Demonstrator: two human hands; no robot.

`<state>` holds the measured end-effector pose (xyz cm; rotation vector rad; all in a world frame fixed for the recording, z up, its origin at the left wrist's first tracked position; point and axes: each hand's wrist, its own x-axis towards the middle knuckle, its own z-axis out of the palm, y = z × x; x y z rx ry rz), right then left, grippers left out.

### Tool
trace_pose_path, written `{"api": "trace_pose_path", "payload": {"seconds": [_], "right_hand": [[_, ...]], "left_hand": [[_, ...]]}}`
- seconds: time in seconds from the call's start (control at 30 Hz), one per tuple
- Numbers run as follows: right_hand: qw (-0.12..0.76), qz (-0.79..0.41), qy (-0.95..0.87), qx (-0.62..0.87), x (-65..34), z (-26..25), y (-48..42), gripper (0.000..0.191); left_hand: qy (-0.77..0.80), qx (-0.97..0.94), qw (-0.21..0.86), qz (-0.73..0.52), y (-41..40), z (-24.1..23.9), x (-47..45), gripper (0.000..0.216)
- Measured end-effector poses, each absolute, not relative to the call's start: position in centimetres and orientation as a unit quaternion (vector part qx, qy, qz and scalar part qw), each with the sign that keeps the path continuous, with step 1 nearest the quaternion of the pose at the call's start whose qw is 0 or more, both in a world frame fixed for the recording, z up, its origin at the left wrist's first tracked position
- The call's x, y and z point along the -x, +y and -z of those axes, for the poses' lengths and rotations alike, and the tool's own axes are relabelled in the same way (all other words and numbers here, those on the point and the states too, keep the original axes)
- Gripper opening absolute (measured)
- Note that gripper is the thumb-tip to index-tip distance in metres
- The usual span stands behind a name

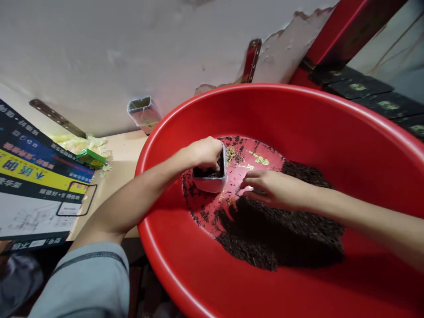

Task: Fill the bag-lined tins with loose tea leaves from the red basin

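Note:
A small square pot (209, 184), wrapped in clear film, stands on the floor of a large red basin (185, 282). My left hand (206, 154) reaches over its rim from the left, with curled fingers inside against dark soil; whatever they hold is hidden. To the right of the pot, my right hand (265, 187) hovers over the basin floor, palm down, thumb and fingers apart and slightly bent. Beneath and behind this hand lies a heap of dark, crumbly soil (308, 225). Loose soil crumbs are scattered round the pot over the basin's printed gold pattern.
Another film-wrapped pot (143, 112) stands outside the basin on a pale wooden surface (122, 154). A printed cardboard box (39, 176) is at the left, with a small green box (91, 158) near it. Black trays (374, 95) lie at the right beside a red post (347, 35).

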<state>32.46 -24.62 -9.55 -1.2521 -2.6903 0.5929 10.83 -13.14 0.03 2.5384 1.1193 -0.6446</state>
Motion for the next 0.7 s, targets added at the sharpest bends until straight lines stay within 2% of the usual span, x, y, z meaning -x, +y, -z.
{"api": "trace_pose_path", "payload": {"seconds": [0.13, 0.37, 0.57, 0.7], "right_hand": [[0.025, -0.191, -0.889, 0.416, -33.5, 10.3, -24.5, 0.028], [-0.061, -0.187, -0.861, 0.47, -34.8, 11.1, -23.7, 0.037], [-0.11, -0.194, -0.854, 0.47, -33.5, 10.8, -24.1, 0.039], [-0.079, -0.175, -0.855, 0.482, -33.7, 9.3, -23.9, 0.038]], "left_hand": [[0.41, -0.887, 0.097, 0.188, -13.0, 0.3, -11.2, 0.025], [0.383, -0.878, 0.139, 0.252, -12.4, 0.5, -11.7, 0.022], [0.324, -0.876, 0.165, 0.317, -11.9, -0.9, -11.5, 0.03], [0.347, -0.901, 0.161, 0.205, -11.4, -3.9, -10.2, 0.03]]}}
